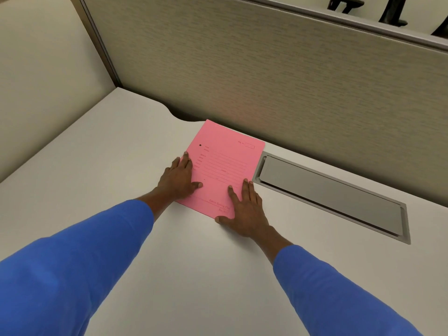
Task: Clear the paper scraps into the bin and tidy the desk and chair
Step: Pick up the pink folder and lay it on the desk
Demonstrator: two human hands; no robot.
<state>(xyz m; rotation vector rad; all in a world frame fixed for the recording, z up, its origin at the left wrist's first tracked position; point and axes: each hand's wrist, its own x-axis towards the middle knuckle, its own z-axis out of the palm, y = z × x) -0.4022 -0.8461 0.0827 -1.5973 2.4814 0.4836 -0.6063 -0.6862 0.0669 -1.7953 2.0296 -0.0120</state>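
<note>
In the head view, a pink folder (224,166) lies flat on the white desk (109,166), in the middle of the frame, close to the grey partition (266,69) and just beside the metal cable hatch (332,192). The left hand (179,178) and the right hand (244,207) both rest on it with flat, spread fingers, pressing and not gripping. No paper scraps, bin or chair are visible. If one hand pushes harder, I think the folder can turn or slide onto the hatch.
</note>
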